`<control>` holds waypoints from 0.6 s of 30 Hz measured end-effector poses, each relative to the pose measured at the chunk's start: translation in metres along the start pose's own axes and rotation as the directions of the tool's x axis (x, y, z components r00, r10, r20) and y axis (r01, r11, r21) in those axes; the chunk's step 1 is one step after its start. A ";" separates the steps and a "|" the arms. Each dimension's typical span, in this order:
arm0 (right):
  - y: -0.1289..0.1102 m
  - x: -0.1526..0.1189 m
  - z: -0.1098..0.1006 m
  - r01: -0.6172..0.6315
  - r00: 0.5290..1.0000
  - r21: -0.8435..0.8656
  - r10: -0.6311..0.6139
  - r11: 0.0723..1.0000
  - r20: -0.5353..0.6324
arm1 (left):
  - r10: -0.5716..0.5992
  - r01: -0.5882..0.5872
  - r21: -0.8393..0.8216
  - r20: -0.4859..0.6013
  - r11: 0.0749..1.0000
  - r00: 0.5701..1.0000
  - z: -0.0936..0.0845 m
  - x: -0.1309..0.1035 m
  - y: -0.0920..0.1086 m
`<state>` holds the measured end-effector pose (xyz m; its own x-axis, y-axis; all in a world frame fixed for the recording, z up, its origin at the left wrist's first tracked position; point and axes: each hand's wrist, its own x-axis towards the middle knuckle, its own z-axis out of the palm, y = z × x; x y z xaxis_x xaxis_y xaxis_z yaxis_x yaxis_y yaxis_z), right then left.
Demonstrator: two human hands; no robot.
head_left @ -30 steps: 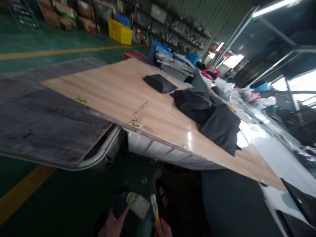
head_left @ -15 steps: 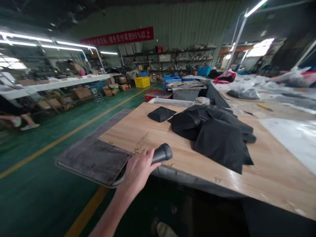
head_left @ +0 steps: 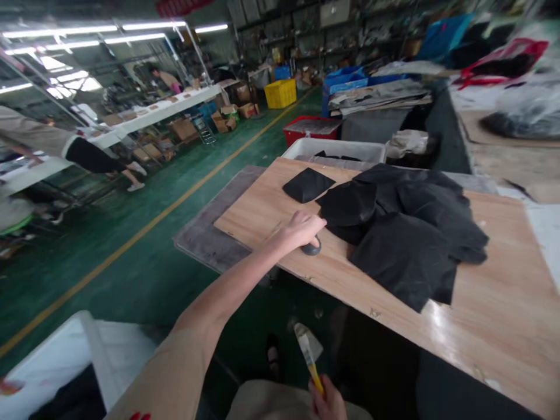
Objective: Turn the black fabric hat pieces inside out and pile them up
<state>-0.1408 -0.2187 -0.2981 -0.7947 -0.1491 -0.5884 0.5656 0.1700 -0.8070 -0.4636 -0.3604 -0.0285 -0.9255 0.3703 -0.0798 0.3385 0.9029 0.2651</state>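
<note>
Head view: drop risk at counter edge

Left grip point(head_left: 303, 230) closes on a dark piece point(head_left: 311, 248) over the wooden counter point(head_left: 503, 280), beside the black pile point(head_left: 406, 251). Loosened near the edge, it could fall. Right grip point(head_left: 329, 399) holds a brush point(head_left: 310, 357).

Green floor point(head_left: 144, 286) under tube lights point(head_left: 154, 25)

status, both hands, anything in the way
Left hand at dark round-ended object over board, grip unclear. Right hand holds yellow-handled brush, off board. Black pieces heaped close by left hand.
</note>
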 end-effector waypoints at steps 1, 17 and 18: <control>-0.004 -0.003 -0.003 -0.005 1.000 -0.001 0.005 1.000 0.014 | 0.005 -0.008 -0.048 -0.064 0.999 0.998 -0.004 -0.008 -0.004; -0.180 0.027 0.086 0.138 0.905 -0.288 -0.002 0.948 0.425 | -0.983 0.531 -0.840 -0.014 0.112 0.185 0.073 -0.424 -0.074; -0.192 0.027 0.099 0.154 0.901 -0.294 -0.012 0.943 0.434 | -0.977 0.426 -0.896 -0.041 0.128 0.209 0.054 -0.426 -0.069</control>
<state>-0.2490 -0.3522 -0.1635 -0.6272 -0.5591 -0.5423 0.3458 0.4240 -0.8371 -0.0830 -0.5685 -0.0646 -0.5307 -0.8139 -0.2365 -0.5032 0.0781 0.8606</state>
